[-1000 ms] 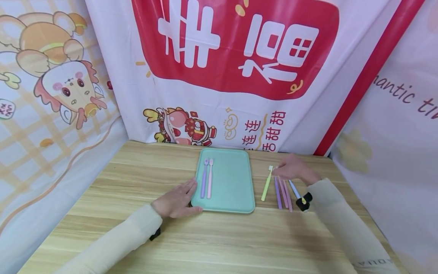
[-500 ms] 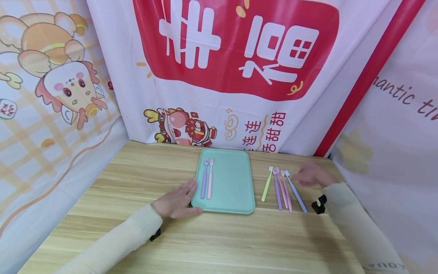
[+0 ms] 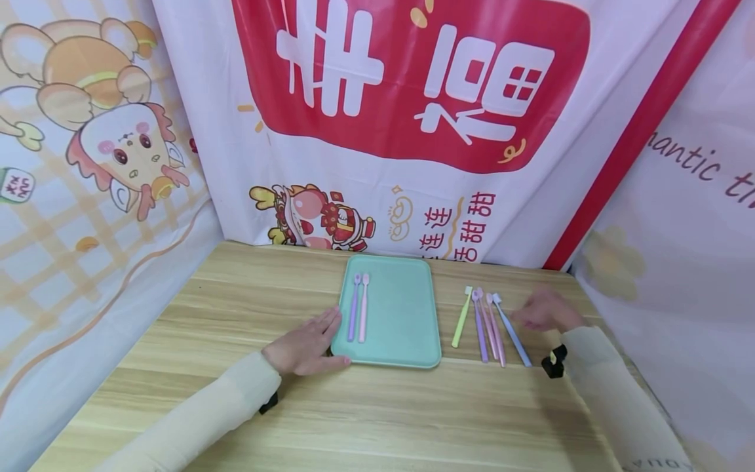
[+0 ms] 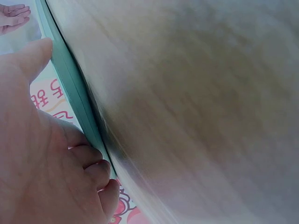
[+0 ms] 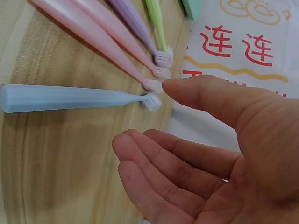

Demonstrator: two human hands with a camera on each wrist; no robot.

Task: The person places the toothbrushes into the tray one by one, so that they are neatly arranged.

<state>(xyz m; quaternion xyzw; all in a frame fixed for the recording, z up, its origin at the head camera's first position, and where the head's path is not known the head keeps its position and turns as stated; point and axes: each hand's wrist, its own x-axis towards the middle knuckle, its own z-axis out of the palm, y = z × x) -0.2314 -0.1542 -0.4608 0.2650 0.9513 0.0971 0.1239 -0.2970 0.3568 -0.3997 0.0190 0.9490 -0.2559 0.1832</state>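
Note:
A mint-green tray (image 3: 404,308) lies on the table, with a purple toothbrush (image 3: 353,314) and a pink toothbrush (image 3: 363,314) side by side at its left. My left hand (image 3: 303,345) rests against the tray's left edge, fingers extended. To the right of the tray, a yellow-green toothbrush (image 3: 461,322), a purple one, two pink ones and a blue toothbrush (image 3: 514,333) lie in a loose row. Just right of the blue brush, my right hand (image 3: 545,311) holds nothing; in the right wrist view its thumb and loosely bent fingers stand apart near the blue brush's head.
The wood-grain table (image 3: 401,419) ends at the back against a white and red printed cloth (image 3: 413,92). More printed cloth hangs along the left and right sides. Each wrist wears a small black device.
My right hand has moved rightward off the toothbrush heads to beyond the blue one, uncovering the row. The left hand and the tray have stayed in place.

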